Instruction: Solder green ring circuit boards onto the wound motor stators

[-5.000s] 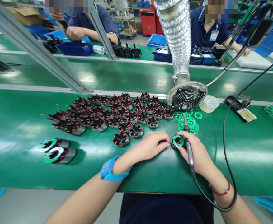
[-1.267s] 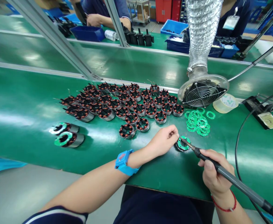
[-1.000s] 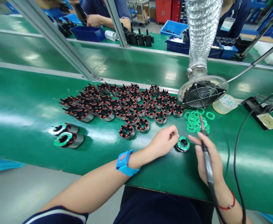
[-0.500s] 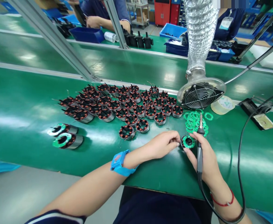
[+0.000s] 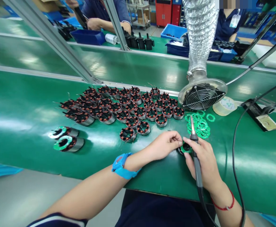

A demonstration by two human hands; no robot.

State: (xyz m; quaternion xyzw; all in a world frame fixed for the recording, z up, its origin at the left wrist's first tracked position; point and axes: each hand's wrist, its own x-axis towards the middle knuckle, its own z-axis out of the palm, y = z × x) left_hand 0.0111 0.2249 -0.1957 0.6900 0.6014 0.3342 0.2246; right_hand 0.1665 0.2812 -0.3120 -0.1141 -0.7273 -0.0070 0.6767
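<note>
In front of me on the green bench is a motor stator with a green ring-shaped circuit board [image 5: 187, 148] on top, partly covered by my fingers. My left hand [image 5: 167, 145] is closed in a pinch at its left edge; whatever is between the fingertips is too small to make out. My right hand [image 5: 206, 162] grips a soldering iron [image 5: 197, 171], its metal tip pointing up and away from me. Thumb and fingers of that same hand also reach the board's right side. Just beyond lies a loose pile of green ring boards [image 5: 202, 125].
Rows of copper-wound stators [image 5: 132, 107] stand left of centre. Two stators with boards [image 5: 75, 143] lie further left. A fume extractor [image 5: 201, 96] hangs over the back, near a tape roll [image 5: 224, 106] and an iron stand [image 5: 258, 115]. Co-workers sit beyond the frame.
My right hand has shifted slightly left, and the soldering iron's tip has swung left with it. The board-topped stator has moved a little left and down and is more covered by my fingers.
</note>
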